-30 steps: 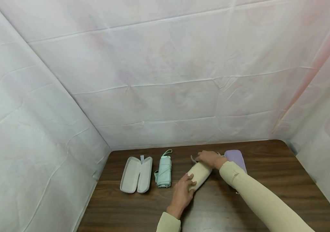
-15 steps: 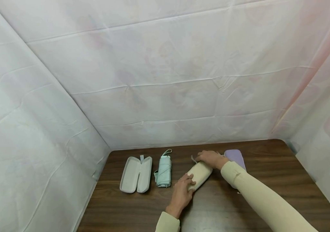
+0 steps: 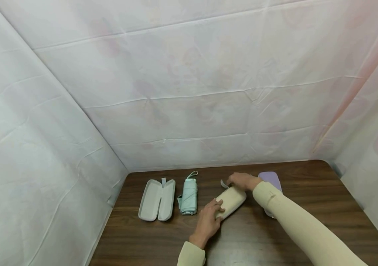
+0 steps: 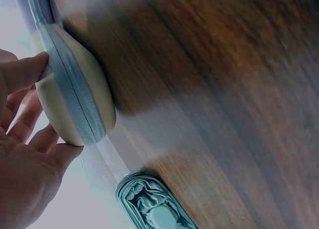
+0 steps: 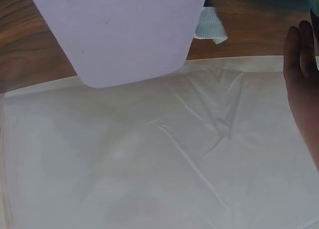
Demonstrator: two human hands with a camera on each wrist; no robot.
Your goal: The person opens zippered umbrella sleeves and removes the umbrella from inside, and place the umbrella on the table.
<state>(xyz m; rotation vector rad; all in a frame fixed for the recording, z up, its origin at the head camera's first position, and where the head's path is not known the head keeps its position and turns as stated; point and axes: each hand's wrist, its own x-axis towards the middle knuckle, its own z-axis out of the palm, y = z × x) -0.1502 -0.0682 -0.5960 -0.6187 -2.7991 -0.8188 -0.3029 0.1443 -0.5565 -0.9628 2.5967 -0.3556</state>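
In the head view, a long cream zip-up case (image 3: 231, 201), shaped like a glasses case, lies slanted on the table. My left hand (image 3: 207, 222) grips its near end, thumb on one side and fingers on the other. The left wrist view shows the grey zipper (image 4: 75, 92) running along its side. My right hand (image 3: 243, 181) is at the far end, its fingers bent down beside a small grey strap (image 3: 224, 184). What its fingertips touch is hidden. Just right of that hand lies a purple case (image 3: 270, 180), partly covered by my right sleeve.
To the left, a folded mint umbrella (image 3: 188, 196) with a wrist loop lies on the dark wooden table (image 3: 325, 207). Beyond it rests an open pale-grey case (image 3: 150, 201) with a tab. White sheeting (image 3: 189, 118) rises behind the table and on both sides.
My right hand has shifted slightly right, and more of the cream case's far end shows below it. The left hand keeps its grip. Umbrella and open case stay put.
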